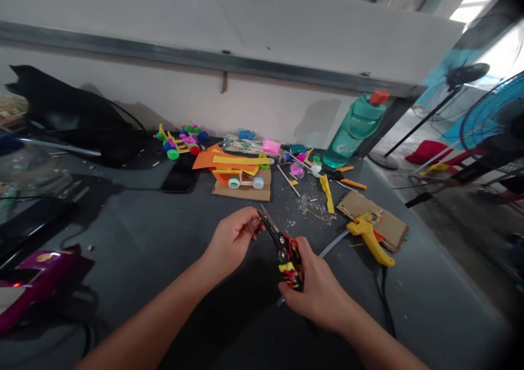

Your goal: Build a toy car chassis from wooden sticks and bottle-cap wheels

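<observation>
R hand [317,291] shut tight round snips [283,255]: black steel head, knobbly red-yellow grips. L hand [231,239] half curled, fingers [254,225] right by the blades, contact unclear. Both over dark bench [135,233], toward near edge. Slip could nick L fingers; glue gun [370,239] cord [385,304] could snag R wrist.

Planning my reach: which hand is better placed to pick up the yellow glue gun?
Right, probably. The right hand sits closer to the yellow glue gun, though it grips the snips and would have to release them. The left hand is farther off, with the right hand between.
</observation>
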Tool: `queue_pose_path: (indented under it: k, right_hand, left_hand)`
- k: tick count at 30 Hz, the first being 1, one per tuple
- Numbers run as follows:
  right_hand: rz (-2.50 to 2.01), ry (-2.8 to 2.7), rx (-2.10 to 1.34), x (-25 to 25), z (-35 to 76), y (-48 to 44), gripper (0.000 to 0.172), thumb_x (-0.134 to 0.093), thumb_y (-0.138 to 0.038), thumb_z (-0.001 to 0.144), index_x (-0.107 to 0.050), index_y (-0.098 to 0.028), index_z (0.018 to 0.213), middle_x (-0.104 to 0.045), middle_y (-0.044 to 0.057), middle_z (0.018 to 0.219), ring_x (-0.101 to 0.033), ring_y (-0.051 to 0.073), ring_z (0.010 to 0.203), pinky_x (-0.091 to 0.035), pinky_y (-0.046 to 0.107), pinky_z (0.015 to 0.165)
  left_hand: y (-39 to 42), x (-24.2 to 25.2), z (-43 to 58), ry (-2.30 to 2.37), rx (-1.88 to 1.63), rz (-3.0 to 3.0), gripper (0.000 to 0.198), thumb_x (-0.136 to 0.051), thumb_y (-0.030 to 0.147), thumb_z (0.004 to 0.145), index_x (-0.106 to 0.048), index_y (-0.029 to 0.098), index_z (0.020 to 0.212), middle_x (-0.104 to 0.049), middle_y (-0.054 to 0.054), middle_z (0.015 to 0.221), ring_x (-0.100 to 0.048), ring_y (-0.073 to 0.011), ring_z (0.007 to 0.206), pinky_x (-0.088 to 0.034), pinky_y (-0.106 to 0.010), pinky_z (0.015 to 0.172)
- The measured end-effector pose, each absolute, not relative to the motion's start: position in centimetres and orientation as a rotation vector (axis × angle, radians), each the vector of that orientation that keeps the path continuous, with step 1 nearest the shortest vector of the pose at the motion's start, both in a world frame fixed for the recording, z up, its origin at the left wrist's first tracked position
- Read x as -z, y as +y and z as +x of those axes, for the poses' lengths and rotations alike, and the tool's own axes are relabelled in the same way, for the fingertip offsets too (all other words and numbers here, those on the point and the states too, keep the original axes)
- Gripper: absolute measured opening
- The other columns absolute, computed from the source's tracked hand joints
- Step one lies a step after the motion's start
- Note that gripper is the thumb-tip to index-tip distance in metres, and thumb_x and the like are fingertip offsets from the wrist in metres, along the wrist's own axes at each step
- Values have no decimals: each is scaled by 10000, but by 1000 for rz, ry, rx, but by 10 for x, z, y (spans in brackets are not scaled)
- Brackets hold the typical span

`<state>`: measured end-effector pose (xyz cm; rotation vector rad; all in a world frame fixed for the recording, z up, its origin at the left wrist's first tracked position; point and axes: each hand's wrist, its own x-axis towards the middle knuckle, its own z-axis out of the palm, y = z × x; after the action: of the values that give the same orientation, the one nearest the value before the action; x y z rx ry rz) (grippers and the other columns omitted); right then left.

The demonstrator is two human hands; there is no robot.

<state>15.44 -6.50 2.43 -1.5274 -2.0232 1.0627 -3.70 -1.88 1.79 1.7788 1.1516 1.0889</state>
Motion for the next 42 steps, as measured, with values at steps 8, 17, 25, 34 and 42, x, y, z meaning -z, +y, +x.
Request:
queue_pose_path:
  k: [8, 17, 25, 34, 42]
  right_hand:
    - [-1539, -2130, -841, -21, 155, -68, 390, -550, -191, 661, -361, -203, 1002, -543, 1, 788, -545, 165, 661, -368, 254, 591]
    - [-1484, -2114, -1027, -28, 155, -67, 329, -545, -177, 662, -338, -217, 915, -516, -25, 735, -510, 140, 614, -331, 235, 540]
    - [-1484, -2142, -1029, -26, 155, -69, 321, -539, -172, 675, -345, -214, 927, -515, -27, 736, -510, 135, 611, -326, 233, 540]
    - [-1523, -2249, -808, -18, 159, -71, 355, -522, -179, 655, -357, -200, 969, -517, -6, 743, -546, 175, 641, -325, 253, 570]
    - [-1531, -2245, -752, -15, 159, -70, 328, -526, -206, 689, -346, -201, 963, -546, 0, 731, -573, 187, 644, -334, 253, 560]
  left_hand:
    - [-16, -18, -40, 1104, -1081, 1859, 257, -397, 223, 915, -545, 156, 716, -540, -7, 681, -508, -116, 625, -412, -236, 601]
    - [-16, -22, -40, 988, -1079, 1722, 290, -407, 284, 916, -561, 149, 710, -550, -16, 667, -536, -120, 614, -446, -246, 595]
    - [-14, -19, -44, 1003, -1034, 1829, 284, -401, 241, 917, -570, 149, 707, -562, -16, 661, -540, -122, 624, -434, -243, 609]
    - [-13, -19, -48, 1073, -1008, 2003, 275, -414, 203, 904, -563, 159, 677, -570, -4, 638, -527, -113, 599, -403, -213, 579]
    - [-15, -22, -46, 1061, -1043, 1947, 269, -431, 187, 888, -545, 160, 646, -557, 6, 608, -528, -108, 584, -405, -208, 567]
